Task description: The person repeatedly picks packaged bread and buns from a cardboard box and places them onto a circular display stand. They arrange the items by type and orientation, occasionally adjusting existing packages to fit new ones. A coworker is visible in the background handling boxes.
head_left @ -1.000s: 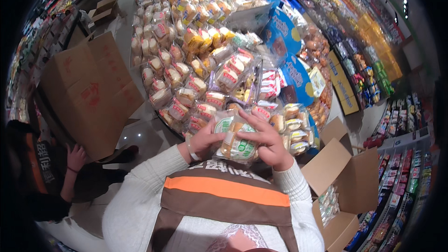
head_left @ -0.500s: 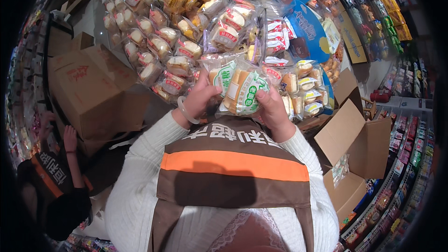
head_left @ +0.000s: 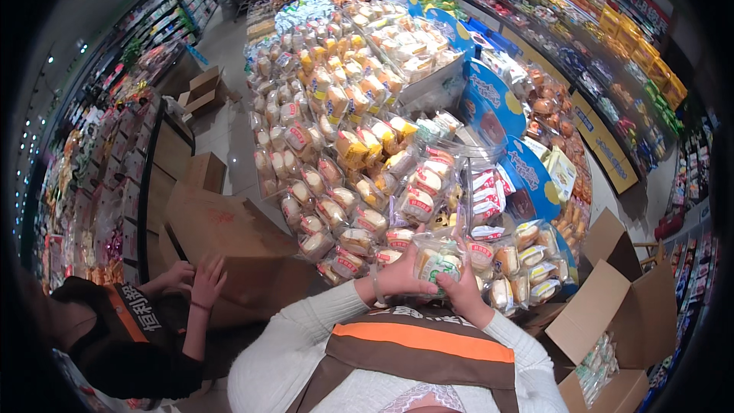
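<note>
Just in front of my apron, both hands grip clear-wrapped bread packs (head_left: 437,260) with green and white print. My left hand (head_left: 396,274), wearing a pale bangle at the wrist, closes round their left side. My right hand (head_left: 466,292) pinches the lower right side, its thumb across the front. The packs overlap, so I cannot tell how many are held. Right beyond them spreads a display of wrapped bread (head_left: 355,241), mostly with red labels. Cream-coloured rolls with yellow labels (head_left: 527,264) lie close to my right hand.
A big cardboard box (head_left: 222,241) stands at the left, with a co-worker's hands (head_left: 200,283) beside it. At the lower right an open carton (head_left: 604,329) holds more wrapped packs (head_left: 598,367). Blue divider boards (head_left: 531,176) rise from the display. Stocked shelves (head_left: 581,38) line the far right.
My view has tilted up and swung left, showing more of the display and store. The packs, spread side by side before, now sit closer together in my hands. The co-worker's hands have come nearer each other.
</note>
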Available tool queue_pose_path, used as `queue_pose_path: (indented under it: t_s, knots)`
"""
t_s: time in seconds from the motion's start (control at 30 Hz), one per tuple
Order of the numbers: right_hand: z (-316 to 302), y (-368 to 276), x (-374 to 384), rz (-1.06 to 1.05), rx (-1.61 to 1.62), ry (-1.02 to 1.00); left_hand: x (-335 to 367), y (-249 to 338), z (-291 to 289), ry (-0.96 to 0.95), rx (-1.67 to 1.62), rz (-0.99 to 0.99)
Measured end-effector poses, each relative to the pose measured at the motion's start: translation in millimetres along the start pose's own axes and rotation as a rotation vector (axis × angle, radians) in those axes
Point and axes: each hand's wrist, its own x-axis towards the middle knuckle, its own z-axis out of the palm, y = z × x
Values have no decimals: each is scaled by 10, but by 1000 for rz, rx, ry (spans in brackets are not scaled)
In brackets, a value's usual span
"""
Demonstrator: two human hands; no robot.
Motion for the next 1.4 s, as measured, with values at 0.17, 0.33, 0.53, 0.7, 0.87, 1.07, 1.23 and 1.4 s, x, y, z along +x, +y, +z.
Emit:
queue_pose_path:
  t_s: [0.17, 0.33, 0.53, 0.7, 0.87, 1.07, 1.23, 1.4]
  knots:
    - [-81, 10, -30, -60, -64, 66, 108, 37, 32, -44, 283, -64]
    - [-158, 34, -41, -184, -264, 127, 175, 40, 161, -20, 135, -4]
    - [-278, -50, -81, -253, -418, 213, 389, 45, 204, -118, -107, -33]
    - [-484, -333, -60, -303, -285, 213, 759, 421, 163, -89, -163, 15]
    - [-643, -778, -26, -461, -627, 426, 1607, 1001, -353, -177, 306, 237]
    - [-870, -1440, 717, -580, -1378, 238, 2554, 1309, -669, -376, 1333, 551]
    - [-1087, -1276, 2128, -639, -1506, 335, 3785, 1617, -1191, -165, 1645, 735]
    - [-1399, -886, 3097, -406, -1783, 332, 4379, 1301, -1435, -450, 1906, 475]
